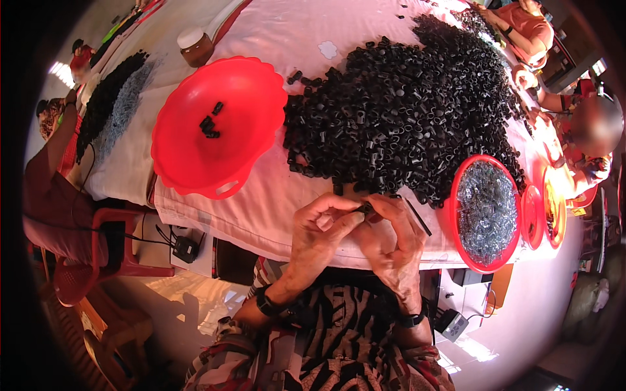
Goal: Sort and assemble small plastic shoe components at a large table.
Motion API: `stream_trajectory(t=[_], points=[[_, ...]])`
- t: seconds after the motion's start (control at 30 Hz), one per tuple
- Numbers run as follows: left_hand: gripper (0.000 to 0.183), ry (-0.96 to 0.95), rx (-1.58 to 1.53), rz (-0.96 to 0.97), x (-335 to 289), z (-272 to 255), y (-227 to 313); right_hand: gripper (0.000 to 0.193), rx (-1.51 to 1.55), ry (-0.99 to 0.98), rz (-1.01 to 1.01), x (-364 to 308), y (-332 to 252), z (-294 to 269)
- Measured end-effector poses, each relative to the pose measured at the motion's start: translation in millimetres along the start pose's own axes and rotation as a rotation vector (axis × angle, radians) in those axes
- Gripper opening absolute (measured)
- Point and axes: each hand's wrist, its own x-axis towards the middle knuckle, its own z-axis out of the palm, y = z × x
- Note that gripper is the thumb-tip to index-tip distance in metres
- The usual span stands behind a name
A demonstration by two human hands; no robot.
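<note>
My left hand (318, 231) and my right hand (395, 242) meet just over the near edge of the table. Thumbs and fingertips of both pinch a small black plastic piece (366, 208), mostly hidden by the fingers. Beside my right hand's fingers a thin black stick (418, 217) slants down; whether the hand holds it, I cannot tell. Just beyond my hands spreads a large heap of small black tube-like plastic parts (404, 111). On the left, a red scalloped basin (251, 91) has a few black parts in it.
A red bowl (454, 228) filled with small clear pieces stands at right, with smaller red containers (531, 212) beyond. A lidded brown jar (195, 49) is at the back left. Other people sit along the right and left sides. A red plastic chair (124, 244) stands at left.
</note>
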Motion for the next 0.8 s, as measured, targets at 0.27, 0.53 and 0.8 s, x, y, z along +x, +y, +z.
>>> stream_trajectory(t=[0.27, 0.53, 0.8], points=[[0.010, 0.011, -0.005, -0.120, 1, 7, 10, 0.050, -0.173, 0.036, -0.093, -3, 7, 3], [0.008, -0.013, 0.071, -0.141, 3, 9, 11, 0.042, -0.234, 0.060, -0.148, -2, 13, 0], [0.007, 0.072, -0.021, 0.008, -1, 8, -7, 0.040, -0.297, 0.070, -0.246, 0, 13, 8]])
